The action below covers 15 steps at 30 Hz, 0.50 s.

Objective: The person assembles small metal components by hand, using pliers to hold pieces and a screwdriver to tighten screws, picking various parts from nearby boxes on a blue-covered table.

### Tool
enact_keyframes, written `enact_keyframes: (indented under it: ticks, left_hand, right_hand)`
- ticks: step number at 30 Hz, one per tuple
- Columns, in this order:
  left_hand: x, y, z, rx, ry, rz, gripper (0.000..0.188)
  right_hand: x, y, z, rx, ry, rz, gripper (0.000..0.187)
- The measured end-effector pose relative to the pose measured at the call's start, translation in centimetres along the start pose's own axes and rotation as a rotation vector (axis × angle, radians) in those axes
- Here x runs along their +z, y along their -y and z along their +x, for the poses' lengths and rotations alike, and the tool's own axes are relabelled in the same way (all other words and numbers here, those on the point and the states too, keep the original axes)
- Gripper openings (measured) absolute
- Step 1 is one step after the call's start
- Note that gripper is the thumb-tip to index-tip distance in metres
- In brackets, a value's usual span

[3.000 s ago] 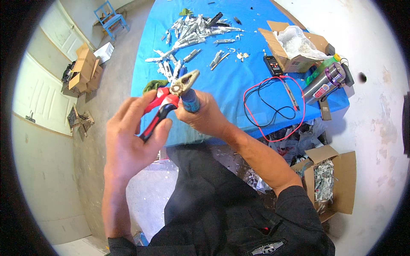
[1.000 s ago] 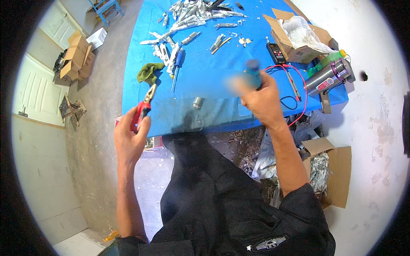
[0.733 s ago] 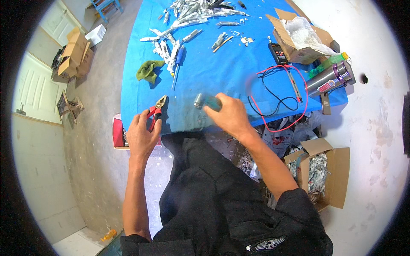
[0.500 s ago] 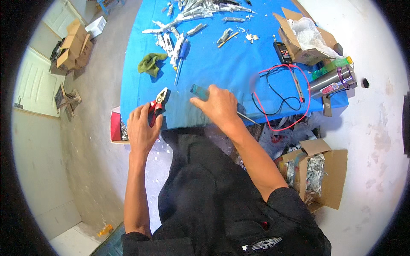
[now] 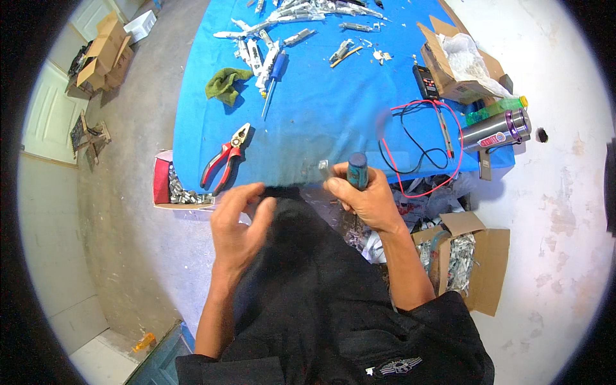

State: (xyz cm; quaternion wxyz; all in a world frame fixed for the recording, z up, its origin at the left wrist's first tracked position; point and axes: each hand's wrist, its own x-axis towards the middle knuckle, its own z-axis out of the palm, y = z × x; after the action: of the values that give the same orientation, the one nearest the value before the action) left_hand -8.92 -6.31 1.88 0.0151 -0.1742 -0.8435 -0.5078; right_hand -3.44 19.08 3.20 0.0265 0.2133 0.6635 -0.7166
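Note:
My right hand [image 5: 369, 199] is closed around the teal handle of a screwdriver [image 5: 357, 171] at the table's near edge, handle up. A small silvery piece [image 5: 323, 166] shows at its thumb and index fingertips; whether they pinch it I cannot tell. My left hand [image 5: 240, 221] is empty, thumb and fingers apart, over my lap just off the table edge. Red-handled pliers [image 5: 224, 159] lie beyond it on the blue cloth, jaws pointing away. Farther off are a blue-handled screwdriver [image 5: 275, 77] and a crumpled green cloth [image 5: 225, 86].
Several whitish-grey parts [image 5: 301, 14] are heaped at the far side of the blue table [image 5: 321, 115]. To the right are a multimeter [image 5: 426, 81] with looped leads, a steel flask [image 5: 491, 133] and a cardboard box [image 5: 443, 61]. A box of metal pieces [image 5: 181, 187] stands below the left corner.
My left hand has let go of the pliers and drawn back toward me. My right hand has moved right and nearer, turning the screwdriver so its handle points up.

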Motion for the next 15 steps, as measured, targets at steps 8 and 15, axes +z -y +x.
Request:
enact_keyframes:
  ticks: [8, 15]
  left_hand:
    - [3.1, -5.1, -1.0, -0.109, 0.165, -0.311, 0.028]
    - [3.8, -3.0, -2.1, -0.152, 0.311, -0.498, 0.022]
  right_hand:
    - [-0.6, -1.0, -3.0, -0.025, 0.168, 0.078, 0.024]
    - [-0.5, -0.9, -4.8, -0.063, 0.217, 0.012, 0.025]
